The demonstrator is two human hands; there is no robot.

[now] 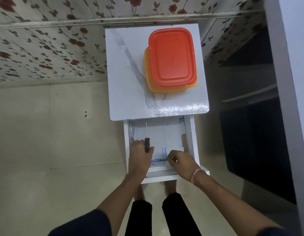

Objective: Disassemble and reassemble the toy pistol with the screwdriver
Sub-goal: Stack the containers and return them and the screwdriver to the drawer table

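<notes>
A red rectangular plastic lid [171, 56] covers an orange plastic box [150, 79]. The glossy white tabletop [124, 92] is veined with grey marbling. The slim metal screwdriver [147, 143] has a black handle banded yellow. The cream wallpaper [37, 53] carries dark red flowers on grey-green stems, and the open drawer [192, 133] is white.

No text, label, brand, number or sign can be read. The red lid [171, 57] shows only plain moulded ridges. The screwdriver [147, 142], nearer the person than the lid, has a black handle with a yellow band and no legible mark. The paper [164, 133] beside it carries blue lines but no writing that can be made out.
</notes>
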